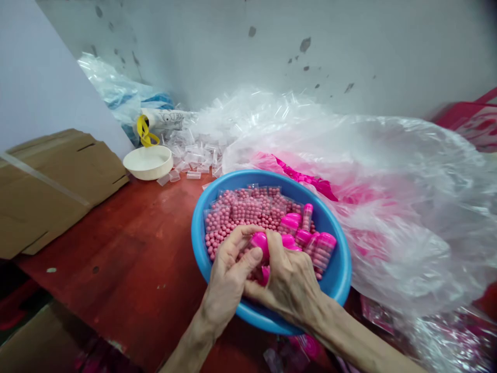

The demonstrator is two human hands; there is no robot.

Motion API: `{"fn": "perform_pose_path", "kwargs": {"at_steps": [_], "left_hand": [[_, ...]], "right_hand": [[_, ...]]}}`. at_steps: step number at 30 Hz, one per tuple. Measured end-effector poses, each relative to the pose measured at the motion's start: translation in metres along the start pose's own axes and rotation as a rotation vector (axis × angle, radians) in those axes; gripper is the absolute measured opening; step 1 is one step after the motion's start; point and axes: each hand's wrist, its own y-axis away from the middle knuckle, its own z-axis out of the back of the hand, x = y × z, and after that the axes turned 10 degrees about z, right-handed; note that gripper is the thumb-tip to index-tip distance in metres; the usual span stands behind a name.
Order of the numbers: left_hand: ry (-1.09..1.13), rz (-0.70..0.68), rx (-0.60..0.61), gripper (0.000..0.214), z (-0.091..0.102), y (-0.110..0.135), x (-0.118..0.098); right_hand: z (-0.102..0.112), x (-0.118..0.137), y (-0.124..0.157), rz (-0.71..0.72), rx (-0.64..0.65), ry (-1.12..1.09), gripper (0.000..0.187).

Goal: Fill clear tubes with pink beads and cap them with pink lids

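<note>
Over a blue basin [199, 228] my two hands meet. My left hand [233, 267] is closed round a small clear tube, mostly hidden by the fingers, with a bright pink cap [260, 242] on it. My right hand [289, 274] presses its fingers against that same cap. Below them the basin holds loose pink beads [233, 223] and clear tubes filled with beads [248, 208]. Several filled tubes with pink caps [324, 246] lie at the basin's right side.
A clear plastic bag [396, 181] with pink pieces inside spreads at the right. Empty clear tubes [194, 155] are heaped at the back, beside a white round tray [148, 163] and yellow tape [143, 132]. Flattened cardboard [58, 186] lies left on the red table [155, 248].
</note>
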Motion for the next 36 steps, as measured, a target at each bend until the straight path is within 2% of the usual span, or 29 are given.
{"fn": "perform_pose_path", "kwargs": {"at_steps": [3,5,9,12,15,19,24,27,30,36], "left_hand": [[0.125,0.026,0.011,0.021,0.000,-0.001,-0.001],[0.183,0.039,0.023,0.025,0.001,-0.001,-0.002],[0.209,0.043,0.066,0.031,0.002,0.000,-0.004],[0.163,0.039,0.085,0.033,0.001,0.001,-0.003],[0.068,0.001,0.038,0.025,0.000,0.001,0.000],[-0.120,-0.050,-0.021,0.019,0.000,0.001,0.003],[-0.356,-0.075,0.014,0.022,0.000,0.003,0.000],[-0.377,-0.096,-0.016,0.019,-0.001,0.005,-0.002],[-0.408,-0.092,-0.021,0.017,-0.001,0.006,-0.002],[-0.414,-0.088,-0.047,0.016,-0.001,0.004,0.000]], "right_hand": [[0.002,0.001,-0.001,-0.093,0.001,-0.145,0.045],[0.004,0.001,-0.001,-0.109,-0.005,-0.179,0.045],[0.005,-0.004,0.004,-0.086,-0.049,-0.142,0.053],[0.005,-0.007,0.007,-0.005,-0.096,-0.110,0.058],[0.007,-0.006,0.007,0.061,-0.115,-0.086,0.044],[0.010,0.002,0.007,0.073,-0.055,-0.001,0.020],[0.009,0.007,0.010,0.028,-0.057,0.092,0.026],[0.007,0.007,0.010,0.068,-0.106,0.143,0.017],[0.005,0.006,0.011,0.122,-0.148,0.188,0.020],[-0.001,0.009,0.013,0.024,-0.074,0.111,0.020]]}}
